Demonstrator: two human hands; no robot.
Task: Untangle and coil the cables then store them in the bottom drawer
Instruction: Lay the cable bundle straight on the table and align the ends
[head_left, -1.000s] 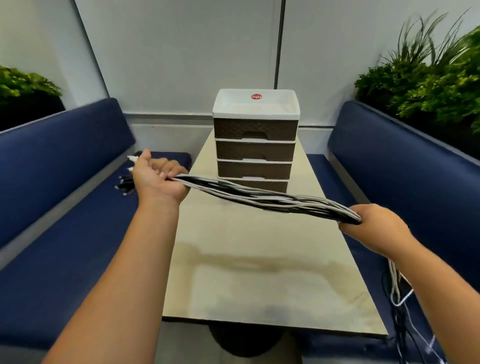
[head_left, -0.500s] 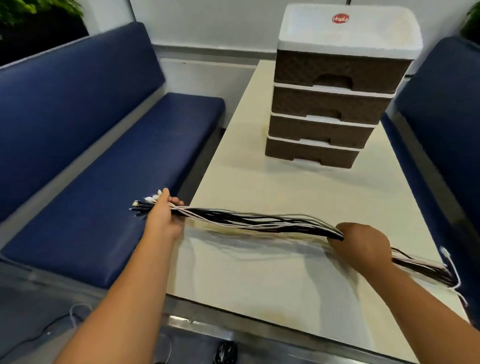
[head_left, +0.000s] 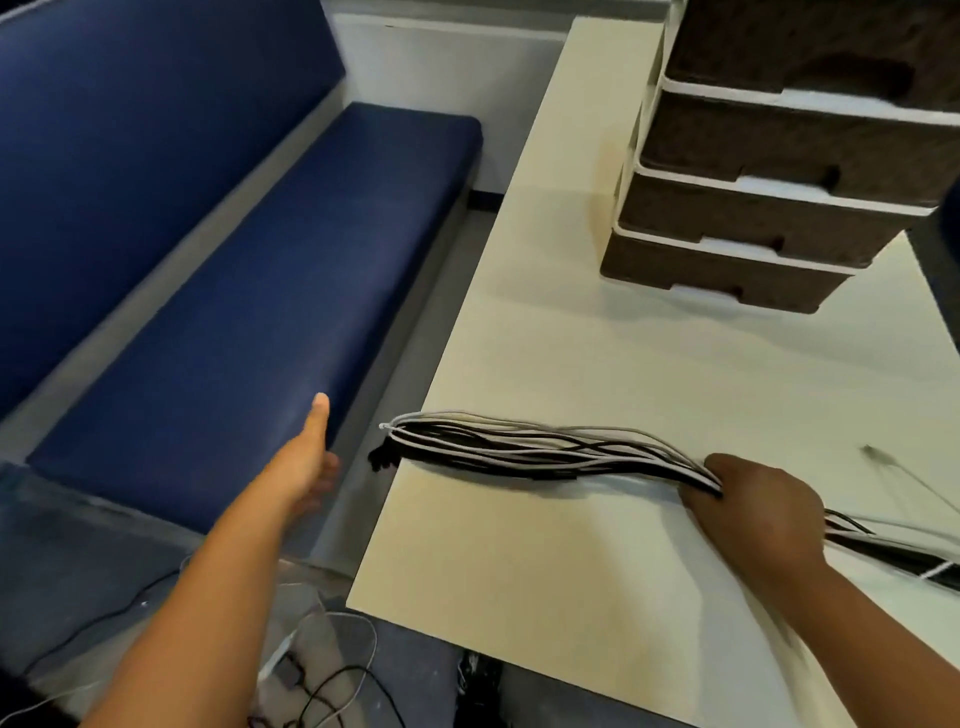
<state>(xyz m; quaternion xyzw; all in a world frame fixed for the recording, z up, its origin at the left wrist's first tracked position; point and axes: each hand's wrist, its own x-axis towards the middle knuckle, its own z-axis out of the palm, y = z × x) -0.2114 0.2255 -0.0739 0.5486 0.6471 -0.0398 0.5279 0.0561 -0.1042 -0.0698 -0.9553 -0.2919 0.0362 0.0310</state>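
Note:
A bundle of black and white cables (head_left: 545, 449) lies across the cream table (head_left: 597, 571), its plug ends poking past the left edge. My right hand (head_left: 753, 512) grips the bundle near the right side, and the cables trail on behind it to the right. My left hand (head_left: 311, 462) hangs off the table's left edge above the gap by the bench, thumb out, fingers loose, holding nothing. The brown drawer unit with white trim (head_left: 769, 171) stands at the back right; its bottom drawer (head_left: 717, 278) is closed.
A blue padded bench (head_left: 234, 291) runs along the left. On the floor below lie loose black and white cables (head_left: 322, 670). One thin stray cable (head_left: 904, 473) lies on the table at the far right.
My left hand has let go of the plug ends and moved left off the table. The bundle's left end now rests on the table. The view has tilted down and leftward.

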